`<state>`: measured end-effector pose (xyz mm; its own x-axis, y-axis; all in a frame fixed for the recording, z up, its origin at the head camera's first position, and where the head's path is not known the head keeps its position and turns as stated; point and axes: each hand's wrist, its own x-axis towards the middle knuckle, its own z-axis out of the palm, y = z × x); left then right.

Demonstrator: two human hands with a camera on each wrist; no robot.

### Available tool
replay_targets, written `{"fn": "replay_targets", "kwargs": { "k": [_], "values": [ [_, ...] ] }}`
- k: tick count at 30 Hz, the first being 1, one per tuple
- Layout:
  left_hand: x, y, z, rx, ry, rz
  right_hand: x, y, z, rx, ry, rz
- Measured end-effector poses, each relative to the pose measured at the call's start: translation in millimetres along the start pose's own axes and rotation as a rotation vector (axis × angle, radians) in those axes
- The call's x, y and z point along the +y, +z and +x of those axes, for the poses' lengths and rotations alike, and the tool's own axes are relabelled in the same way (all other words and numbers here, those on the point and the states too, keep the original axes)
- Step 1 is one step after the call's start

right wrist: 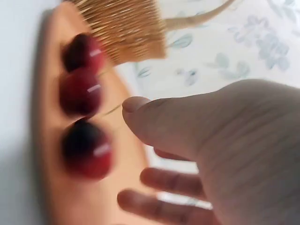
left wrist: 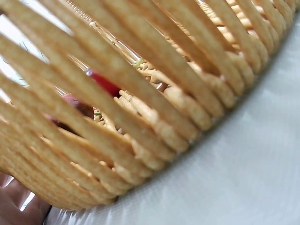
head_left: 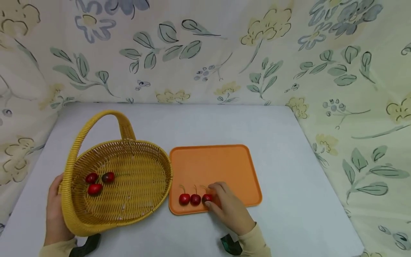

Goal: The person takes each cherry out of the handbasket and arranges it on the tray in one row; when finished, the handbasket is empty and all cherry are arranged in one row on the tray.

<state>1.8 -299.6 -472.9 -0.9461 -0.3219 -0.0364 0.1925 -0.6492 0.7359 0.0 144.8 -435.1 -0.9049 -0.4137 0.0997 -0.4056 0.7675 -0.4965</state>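
Note:
My left hand (head_left: 56,210) rests along the outer left side of a yellow wicker basket (head_left: 147,210), its fingertips partly hidden behind the handle. Inside the basket lie three red cherries (head_left: 95,189), also glimpsed through the slats in the left wrist view. An orange tray (head_left: 212,160) stands to the right of the basket and bears a row of three cherries with stems (head_left: 195,199) near its front edge. Over the rightmost cherry (right wrist: 86,150) is my right hand (head_left: 229,207). Its fingers and thumb are apart in the right wrist view, the thumb tip near a stem.
A white tabletop (head_left: 298,185) lies under everything. Cloth printed with flowers (head_left: 205,53) hangs behind and to the right. The basket's tall arched handle (head_left: 110,113) rises at its left side, and its right rim overlaps the tray's left edge in the head view.

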Motion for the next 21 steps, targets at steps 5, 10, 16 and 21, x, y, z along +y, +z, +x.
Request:
{"fn": "replay_targets", "kwargs": {
  "k": [5, 10, 16, 21],
  "values": [
    [-1.6, 3.0, -6.4, 0.000, 0.031, 0.119, -19.6, -23.8, 19.9, 0.090, -0.134, -0.094],
    [-0.5, 6.1, -10.7, -0.002, 0.069, 0.207, -62.8, -43.0, 62.7, 0.072, -0.324, -0.199],
    [0.8, 1.9, -11.7, -0.034, 0.083, 0.178, -129.0, -35.2, 119.2, -0.173, -0.491, -0.381],
    [-0.3, -0.2, -12.9, -0.097, 0.074, 0.211, -171.4, -8.8, 160.1, -0.367, -0.406, -0.487]
  ]
}}
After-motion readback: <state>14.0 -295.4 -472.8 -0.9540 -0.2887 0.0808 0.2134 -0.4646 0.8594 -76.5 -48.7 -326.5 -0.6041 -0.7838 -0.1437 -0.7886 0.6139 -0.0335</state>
